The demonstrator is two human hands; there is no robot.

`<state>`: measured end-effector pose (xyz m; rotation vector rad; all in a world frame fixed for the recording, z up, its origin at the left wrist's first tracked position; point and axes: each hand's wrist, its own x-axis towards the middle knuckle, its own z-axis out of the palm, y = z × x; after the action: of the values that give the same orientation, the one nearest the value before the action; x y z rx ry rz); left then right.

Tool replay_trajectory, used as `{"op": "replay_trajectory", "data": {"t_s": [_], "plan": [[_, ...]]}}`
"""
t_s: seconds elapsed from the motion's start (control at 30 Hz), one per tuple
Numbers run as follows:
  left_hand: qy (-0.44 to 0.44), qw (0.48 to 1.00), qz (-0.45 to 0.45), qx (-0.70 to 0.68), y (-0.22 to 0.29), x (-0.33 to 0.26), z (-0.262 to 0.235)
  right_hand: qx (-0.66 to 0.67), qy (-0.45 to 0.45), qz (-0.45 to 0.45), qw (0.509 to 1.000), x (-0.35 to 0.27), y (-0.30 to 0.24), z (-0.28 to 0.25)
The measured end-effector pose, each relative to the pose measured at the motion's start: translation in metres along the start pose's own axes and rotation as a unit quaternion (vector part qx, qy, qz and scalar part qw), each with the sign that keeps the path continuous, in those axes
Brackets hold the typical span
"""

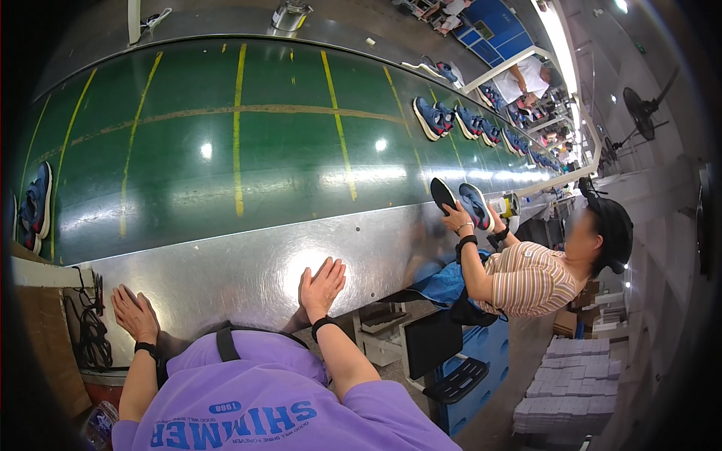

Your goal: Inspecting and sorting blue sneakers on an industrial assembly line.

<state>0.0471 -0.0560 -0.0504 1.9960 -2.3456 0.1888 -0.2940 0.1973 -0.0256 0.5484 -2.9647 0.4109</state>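
Note:
My left hand (135, 313) lies flat on the metal ledge (226, 259) in front of me, its fingers stretched out and holding nothing. Further right on the same ledge rests my right hand (322, 287), also flat, fingers extended, with nothing in it. Beyond the ledge runs a green conveyor belt (188, 161) marked with yellow lines. The nearest shoes to my left hand are blue sneakers (36, 201) at the belt's far left end. Toward the right, a pair of blue sneakers (430, 119) stands on the belt, and more pairs follow behind it.
At my right a co-worker (530, 278) in a striped shirt holds two sneakers (475, 207). Coiled black cables (92, 331) hang beside my left hand. A metal can (291, 15) stands past the belt. A black chair (436, 349) and stacked white boxes (568, 383) are at right.

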Motion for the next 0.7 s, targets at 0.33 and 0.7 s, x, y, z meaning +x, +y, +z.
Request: {"op": "replay_trajectory", "data": {"t_s": [0.33,0.7], "plan": [[0.012,1.000,0.006,-0.007,-0.0012,0.0002,0.0039,0.009,-0.013,0.013,1.000,0.0012,-0.0007,-0.0027],[-0.005,1.000,-0.002,0.004,-0.0008,0.0012,0.0012,0.014,-0.009,0.011,1.000,0.0003,-0.0003,-0.0015]]}}
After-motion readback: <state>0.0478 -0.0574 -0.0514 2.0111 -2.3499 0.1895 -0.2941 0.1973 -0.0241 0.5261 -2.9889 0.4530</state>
